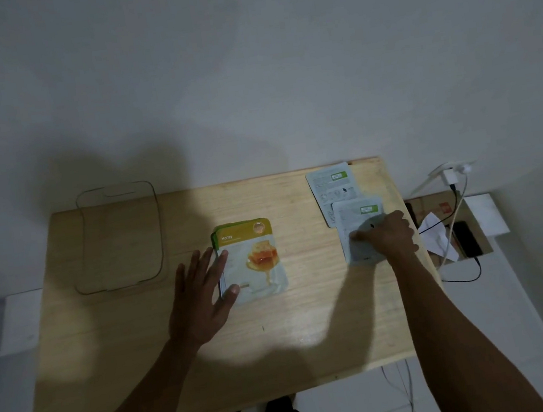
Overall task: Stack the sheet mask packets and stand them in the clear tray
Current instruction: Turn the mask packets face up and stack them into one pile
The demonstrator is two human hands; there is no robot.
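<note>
The Honey packet stack (pixel 251 260) lies flat at the middle of the wooden worktop (pixel 313 321), printed face up, its long axis running away from the person with the yellow-green header at the far end; a green-edged packet peeks out beneath its left edge. To the right, two face-down packets overlap: the far packet (pixel 331 185) near the worktop's back edge and the near packet (pixel 357 225) partly on top of it, both with their long axes also running near to far. The clear tray (pixel 120 237) sits empty at the far left corner, with bare wood between it and the stack. The left hand (pixel 202 296) is spread open, fingertips on the stack's left edge. The right hand (pixel 388 237) is curled, pinching the near packet beside the worktop's right edge.
</note>
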